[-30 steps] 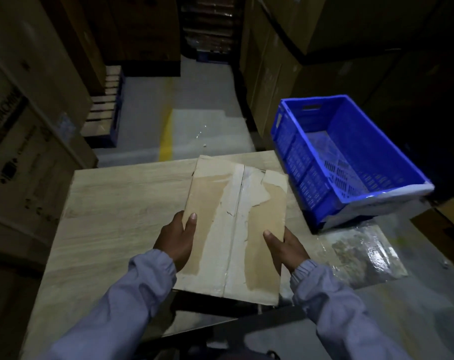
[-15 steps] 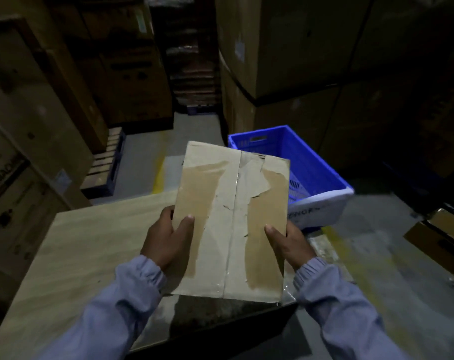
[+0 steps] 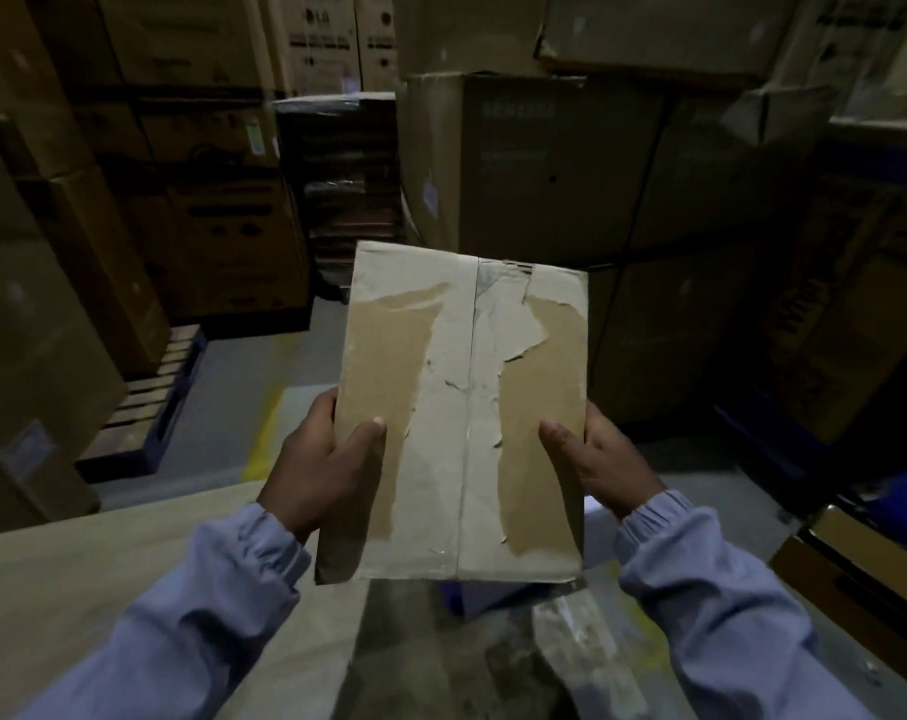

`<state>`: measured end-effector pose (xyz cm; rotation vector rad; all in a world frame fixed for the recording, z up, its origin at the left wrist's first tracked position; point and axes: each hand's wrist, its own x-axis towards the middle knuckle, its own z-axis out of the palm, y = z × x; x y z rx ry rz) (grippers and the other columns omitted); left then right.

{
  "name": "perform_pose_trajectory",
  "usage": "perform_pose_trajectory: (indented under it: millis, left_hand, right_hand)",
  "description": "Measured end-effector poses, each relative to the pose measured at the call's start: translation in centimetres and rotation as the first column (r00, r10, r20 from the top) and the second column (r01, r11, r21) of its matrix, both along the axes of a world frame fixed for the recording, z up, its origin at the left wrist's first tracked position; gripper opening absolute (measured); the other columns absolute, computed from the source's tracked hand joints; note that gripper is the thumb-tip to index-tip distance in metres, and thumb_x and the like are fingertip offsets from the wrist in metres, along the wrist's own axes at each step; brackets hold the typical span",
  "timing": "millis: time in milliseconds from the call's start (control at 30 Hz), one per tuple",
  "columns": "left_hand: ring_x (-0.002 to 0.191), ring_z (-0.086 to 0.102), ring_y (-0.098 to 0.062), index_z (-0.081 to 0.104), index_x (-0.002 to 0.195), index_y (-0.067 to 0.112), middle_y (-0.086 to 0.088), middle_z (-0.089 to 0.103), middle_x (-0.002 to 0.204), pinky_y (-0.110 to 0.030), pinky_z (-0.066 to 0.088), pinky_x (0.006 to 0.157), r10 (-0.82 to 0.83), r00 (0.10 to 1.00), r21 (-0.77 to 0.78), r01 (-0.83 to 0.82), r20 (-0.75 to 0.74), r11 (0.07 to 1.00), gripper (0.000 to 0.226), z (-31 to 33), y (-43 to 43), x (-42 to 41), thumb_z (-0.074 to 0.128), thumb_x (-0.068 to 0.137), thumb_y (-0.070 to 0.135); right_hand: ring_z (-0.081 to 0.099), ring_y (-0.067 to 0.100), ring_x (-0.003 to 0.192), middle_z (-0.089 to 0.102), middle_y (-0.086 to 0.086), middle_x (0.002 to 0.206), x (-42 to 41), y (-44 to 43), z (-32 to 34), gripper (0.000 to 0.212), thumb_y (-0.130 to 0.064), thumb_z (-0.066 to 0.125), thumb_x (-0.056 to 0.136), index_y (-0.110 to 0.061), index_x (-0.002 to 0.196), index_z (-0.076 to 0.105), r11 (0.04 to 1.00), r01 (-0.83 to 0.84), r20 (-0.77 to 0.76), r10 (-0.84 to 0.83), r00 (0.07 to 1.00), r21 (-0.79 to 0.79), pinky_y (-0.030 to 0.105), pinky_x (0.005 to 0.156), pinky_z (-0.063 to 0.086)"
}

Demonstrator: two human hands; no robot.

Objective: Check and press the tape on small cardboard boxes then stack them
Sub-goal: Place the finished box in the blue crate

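A small flat cardboard box [image 3: 462, 407] is held up in the air in front of me, its top face toward the camera. Clear tape runs down its middle seam, and the paper around the seam is torn and pale. My left hand [image 3: 321, 470] grips the box's left edge with the thumb on the top face. My right hand [image 3: 597, 465] grips the right edge the same way, thumb on top. The fingers of both hands are hidden behind the box.
A light wooden table [image 3: 77, 579] lies below at the lower left. Tall stacks of large cartons [image 3: 545, 163] fill the background. A wooden pallet [image 3: 150, 402] sits on the floor at left. A brown carton [image 3: 856, 563] stands at lower right beside something blue [image 3: 903, 496].
Both hands have lifted the box off the table and higher up. The view has tilted upward, so the blue crate has dropped out of sight behind the box.
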<state>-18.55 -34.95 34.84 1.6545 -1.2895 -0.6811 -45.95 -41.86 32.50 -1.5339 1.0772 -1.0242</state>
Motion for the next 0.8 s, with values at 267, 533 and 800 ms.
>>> perform_pose_trajectory:
  millis: [267, 533, 800]
  left_hand:
    - [0.098, 0.063, -0.02, 0.05, 0.121, 0.021, 0.001, 0.064, 0.11, -0.04, 0.052, 0.084, -0.081, 0.995, -0.058, 0.078, -0.05, 0.995, 0.036, 1.1, -11.1, -2.5, 0.063, 0.091, 0.034]
    - [0.107, 0.062, -0.016, 0.047, 0.119, 0.022, 0.004, 0.063, 0.116, -0.047, 0.051, 0.094, -0.174, 0.98, 0.002, 0.175, 0.099, 0.985, 0.056, -2.9, -17.9, -2.6, 0.076, 0.077, 0.045]
    - [0.113, 0.058, -0.022, 0.047, 0.117, 0.011, -0.006, 0.061, 0.121, -0.045, 0.051, 0.09, -0.089, 0.951, 0.141, 0.049, 0.297, 0.989, 0.054, -8.8, -22.1, -3.3, 0.08, 0.078, 0.03]
  right_hand:
    - [0.064, 0.022, 0.108, 0.063, 0.01, 0.123, -4.7, -10.3, 4.0, 0.067, -0.04, 0.077, 0.075, -0.012, 0.129, 0.048, 0.999, 0.027, -0.142, -0.03, 0.989, -0.023, 0.041, 0.091, 0.054]
    - [0.059, 0.016, 0.106, 0.06, 0.001, 0.119, -6.9, -18.3, 1.7, 0.06, -0.02, 0.077, 0.08, -0.011, 0.131, 0.048, 0.998, -0.006, -0.371, -0.015, 0.928, -0.055, 0.027, 0.086, 0.051]
    - [0.061, 0.027, 0.11, 0.064, 0.007, 0.122, -6.8, -26.0, -4.9, 0.065, -0.033, 0.086, 0.068, -0.014, 0.122, 0.056, 0.99, -0.123, -0.623, 0.053, 0.78, -0.071, 0.044, 0.093, 0.052]
